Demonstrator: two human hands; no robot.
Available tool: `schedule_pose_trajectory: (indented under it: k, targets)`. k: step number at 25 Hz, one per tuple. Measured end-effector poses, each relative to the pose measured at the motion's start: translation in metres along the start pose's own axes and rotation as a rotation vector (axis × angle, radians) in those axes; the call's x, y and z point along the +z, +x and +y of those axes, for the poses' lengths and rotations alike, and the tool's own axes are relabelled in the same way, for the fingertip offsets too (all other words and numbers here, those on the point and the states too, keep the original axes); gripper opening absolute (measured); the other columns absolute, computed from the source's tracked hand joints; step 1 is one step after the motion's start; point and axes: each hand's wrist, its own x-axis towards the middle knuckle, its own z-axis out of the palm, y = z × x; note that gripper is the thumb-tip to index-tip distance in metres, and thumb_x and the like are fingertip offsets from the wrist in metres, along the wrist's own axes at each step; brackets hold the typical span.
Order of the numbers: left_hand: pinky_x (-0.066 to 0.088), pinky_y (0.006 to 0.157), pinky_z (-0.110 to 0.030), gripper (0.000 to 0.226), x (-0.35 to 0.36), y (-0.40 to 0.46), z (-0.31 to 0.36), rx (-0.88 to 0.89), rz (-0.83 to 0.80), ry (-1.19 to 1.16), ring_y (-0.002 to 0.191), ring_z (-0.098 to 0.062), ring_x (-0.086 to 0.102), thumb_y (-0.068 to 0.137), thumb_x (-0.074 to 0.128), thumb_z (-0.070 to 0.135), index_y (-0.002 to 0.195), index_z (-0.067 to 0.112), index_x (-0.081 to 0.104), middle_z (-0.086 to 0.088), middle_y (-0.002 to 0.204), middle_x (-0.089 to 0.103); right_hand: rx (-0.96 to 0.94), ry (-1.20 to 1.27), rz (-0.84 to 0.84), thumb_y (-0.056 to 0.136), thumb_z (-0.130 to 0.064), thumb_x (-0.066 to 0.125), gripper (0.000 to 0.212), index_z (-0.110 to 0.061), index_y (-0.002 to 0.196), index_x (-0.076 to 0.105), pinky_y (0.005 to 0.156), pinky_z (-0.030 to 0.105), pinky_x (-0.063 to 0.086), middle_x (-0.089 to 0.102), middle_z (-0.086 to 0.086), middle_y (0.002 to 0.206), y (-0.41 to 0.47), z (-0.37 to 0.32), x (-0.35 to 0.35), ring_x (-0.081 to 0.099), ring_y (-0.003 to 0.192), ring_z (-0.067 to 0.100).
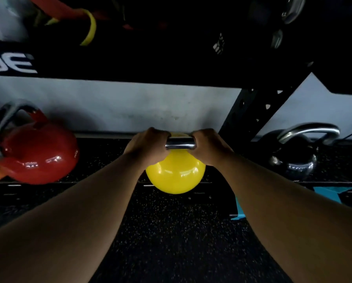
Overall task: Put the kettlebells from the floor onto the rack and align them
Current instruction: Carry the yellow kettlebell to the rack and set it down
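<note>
A yellow kettlebell (176,173) with a chrome handle sits in the middle of the view, at the front edge of the rack's low shelf (101,148). My left hand (147,147) grips the left end of its handle and my right hand (208,147) grips the right end. I cannot tell whether its base rests on the shelf or hangs just above it. A red kettlebell (39,154) stands on the shelf at the left, and a black kettlebell (295,158) at the right.
A black perforated rack upright (250,115) slants between the yellow and black kettlebells. A dark upper shelf (130,64) with bands and gear hangs overhead. Speckled black rubber floor (171,242) lies below, with blue tape (332,193) at the right. A white wall stands behind.
</note>
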Motion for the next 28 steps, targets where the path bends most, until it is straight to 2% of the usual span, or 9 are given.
schedule_pose_trajectory:
  k: [4, 8, 12, 16, 19, 21, 24, 25, 28]
  targets:
    - [0.043, 0.062, -0.030, 0.022, 0.000, 0.025, -0.004, -0.038, -0.027, -0.171, 0.085, -0.033, 0.066, 0.079, 0.062, 0.021, 0.100, 0.023, 0.067, -0.012, 0.092, 0.071, 0.036, 0.005, 0.010, 0.082, -0.012, 0.068, 0.023, -0.008, 0.105, 0.070, 0.067, 0.031, 0.050, 0.072, 0.014, 0.095, 0.022, 0.002, -0.002, 0.068, 0.086, 0.030]
    - [0.044, 0.064, -0.028, 0.025, 0.008, 0.043, -0.009, -0.044, -0.008, -0.217, 0.086, -0.028, 0.067, 0.081, 0.064, 0.019, 0.106, 0.019, 0.068, -0.010, 0.094, 0.072, 0.088, 0.044, 0.037, 0.082, -0.013, 0.069, 0.026, -0.007, 0.107, 0.067, 0.064, 0.028, 0.046, 0.071, 0.014, 0.096, 0.036, 0.005, 0.001, 0.063, 0.080, 0.023]
    - [0.046, 0.066, -0.028, 0.031, 0.011, 0.049, -0.011, -0.026, 0.004, -0.210, 0.086, -0.026, 0.066, 0.084, 0.065, 0.017, 0.115, 0.014, 0.065, -0.012, 0.100, 0.072, 0.070, 0.045, 0.044, 0.082, -0.013, 0.069, 0.029, -0.005, 0.110, 0.066, 0.066, 0.025, 0.045, 0.071, 0.016, 0.099, 0.038, 0.009, 0.003, 0.066, 0.088, 0.026]
    - [0.055, 0.075, -0.034, 0.033, 0.013, 0.049, -0.012, -0.027, 0.028, -0.203, 0.091, -0.030, 0.067, 0.083, 0.066, 0.017, 0.115, 0.011, 0.065, -0.014, 0.102, 0.072, 0.069, 0.012, 0.055, 0.083, -0.012, 0.067, 0.034, -0.004, 0.117, 0.064, 0.071, 0.025, 0.045, 0.070, 0.017, 0.105, 0.042, 0.014, 0.007, 0.065, 0.096, 0.031]
    - [0.055, 0.073, -0.036, 0.028, 0.012, 0.047, -0.011, -0.032, 0.035, -0.244, 0.089, -0.029, 0.066, 0.080, 0.068, 0.017, 0.107, 0.013, 0.064, -0.013, 0.099, 0.070, 0.047, -0.090, -0.008, 0.086, -0.018, 0.065, 0.042, -0.008, 0.126, 0.056, 0.086, 0.037, 0.044, 0.058, 0.017, 0.117, 0.042, 0.015, 0.004, 0.051, 0.112, 0.035]
    - [0.054, 0.074, -0.038, 0.038, 0.012, 0.040, -0.008, -0.057, 0.059, -0.319, 0.095, -0.027, 0.062, 0.075, 0.073, 0.019, 0.109, 0.017, 0.055, -0.010, 0.106, 0.063, 0.028, -0.255, -0.056, 0.083, -0.027, 0.065, 0.046, -0.018, 0.125, 0.048, 0.092, 0.045, 0.039, 0.050, 0.015, 0.122, 0.041, 0.012, -0.006, 0.042, 0.117, 0.037]
    - [0.046, 0.089, -0.044, 0.066, 0.008, 0.013, -0.018, -0.110, 0.066, -0.340, 0.113, -0.026, 0.050, 0.070, 0.075, 0.031, 0.127, 0.026, 0.041, -0.006, 0.127, 0.051, -0.110, -0.238, -0.113, 0.073, -0.037, 0.069, 0.073, -0.031, 0.137, 0.034, 0.096, 0.046, 0.033, 0.041, 0.010, 0.129, 0.040, -0.017, -0.027, 0.033, 0.123, 0.035]
    - [0.043, 0.094, -0.045, 0.068, 0.007, -0.001, -0.026, -0.148, 0.081, -0.349, 0.118, -0.027, 0.047, 0.071, 0.071, 0.032, 0.131, 0.027, 0.039, -0.005, 0.131, 0.048, -0.191, -0.207, -0.094, 0.073, -0.039, 0.068, 0.074, -0.032, 0.138, 0.034, 0.097, 0.045, 0.032, 0.041, 0.009, 0.129, 0.042, -0.034, -0.031, 0.032, 0.124, 0.034]
    - [0.039, 0.100, -0.045, 0.059, 0.005, -0.060, -0.065, -0.331, 0.125, -0.368, 0.122, -0.027, 0.046, 0.075, 0.063, 0.033, 0.130, 0.028, 0.043, -0.002, 0.134, 0.049, -0.424, -0.237, -0.056, 0.077, -0.034, 0.065, 0.057, -0.025, 0.131, 0.048, 0.100, 0.044, 0.030, 0.047, 0.009, 0.123, 0.046, -0.091, -0.020, 0.037, 0.123, 0.034]
